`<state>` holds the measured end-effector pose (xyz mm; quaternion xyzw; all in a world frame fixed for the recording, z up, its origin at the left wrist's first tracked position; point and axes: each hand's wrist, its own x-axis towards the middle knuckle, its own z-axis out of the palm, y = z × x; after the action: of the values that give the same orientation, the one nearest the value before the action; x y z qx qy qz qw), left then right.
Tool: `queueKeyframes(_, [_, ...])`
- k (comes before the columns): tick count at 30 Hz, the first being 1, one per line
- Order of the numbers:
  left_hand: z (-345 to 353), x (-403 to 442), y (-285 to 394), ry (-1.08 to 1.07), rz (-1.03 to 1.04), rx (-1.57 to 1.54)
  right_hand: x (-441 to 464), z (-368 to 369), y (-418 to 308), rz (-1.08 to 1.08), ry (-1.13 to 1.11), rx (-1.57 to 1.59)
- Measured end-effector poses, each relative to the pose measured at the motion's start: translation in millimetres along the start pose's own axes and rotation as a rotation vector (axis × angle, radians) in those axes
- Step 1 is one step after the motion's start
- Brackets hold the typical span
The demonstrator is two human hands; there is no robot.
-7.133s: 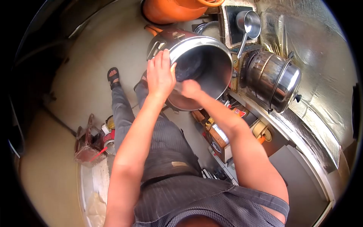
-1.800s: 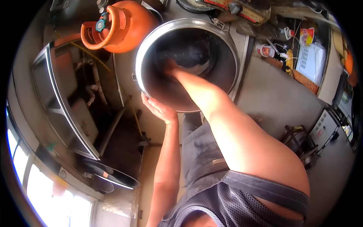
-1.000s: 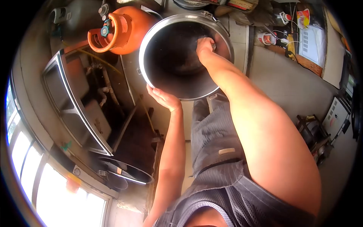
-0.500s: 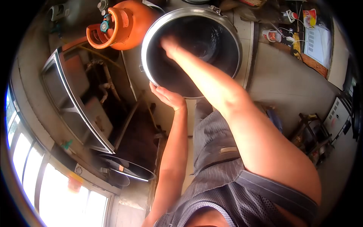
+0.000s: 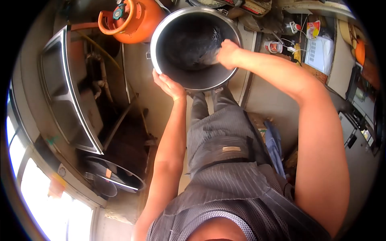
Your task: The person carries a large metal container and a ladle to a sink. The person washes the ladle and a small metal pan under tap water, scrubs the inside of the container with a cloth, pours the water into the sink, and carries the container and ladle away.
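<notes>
A large round metal pot [image 5: 173,74] with a shiny rim and dark inside stands in front of me, its mouth toward me. Some wet shine shows on its inner wall. My left hand [image 5: 169,86] lies against the near-left part of the rim, its thumb and fingers gripping the edge. Over the right side of the mouth, my right hand [image 5: 229,55] is closed, knuckles up. A pale, blurred thing [image 5: 210,59] sticks out from it into the pot; its kind cannot be made out.
An orange gas cylinder [image 5: 138,24] stands beyond the pot to the left. Left of me is a metal-framed stand [image 5: 73,86], with a dark round vessel [image 5: 116,176] nearer. A white appliance [image 5: 319,52] and a paper cup [image 5: 274,47] sit on the right. Blue cloth [image 5: 273,142] hangs beside my leg.
My right hand has swung from the pot's left inside to its right side. My left hand still holds the rim. The view has shifted, with the pot a little higher and left.
</notes>
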<state>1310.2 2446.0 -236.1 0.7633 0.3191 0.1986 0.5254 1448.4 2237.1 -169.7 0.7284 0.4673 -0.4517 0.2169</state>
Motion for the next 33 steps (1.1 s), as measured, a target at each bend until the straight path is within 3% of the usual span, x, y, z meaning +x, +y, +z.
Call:
queueKeyframes(4, [-3,0,2,0.01,0.001,0.078,-3,10,1,-0.008,0.071,-0.048])
queueKeyframes(6, [-3,1,4,-0.005,-0.014,0.093,-22,-1,-7,-0.006,0.03,0.27])
queueKeyframes(10, [-4,1,4,-0.029,-0.018,0.07,-15,26,-43,-0.087,0.184,0.579])
queueKeyframes(13, [-9,1,-1,-0.074,-0.025,0.042,-3,34,-81,-0.157,0.43,0.773])
queueKeyframes(16, [-15,3,-5,-0.123,-0.046,0.025,8,24,-119,-0.168,0.719,0.767])
queueKeyframes(22, [-16,6,-9,-0.179,0.017,0.053,35,-4,-147,-0.13,0.933,0.801])
queueKeyframes(26, [-12,5,-12,-0.147,0.02,0.102,10,10,-121,-0.062,0.677,0.719])
queueKeyframes(33, [-11,6,-6,-0.1,0.045,0.125,-39,21,-11,-0.244,0.295,0.287])
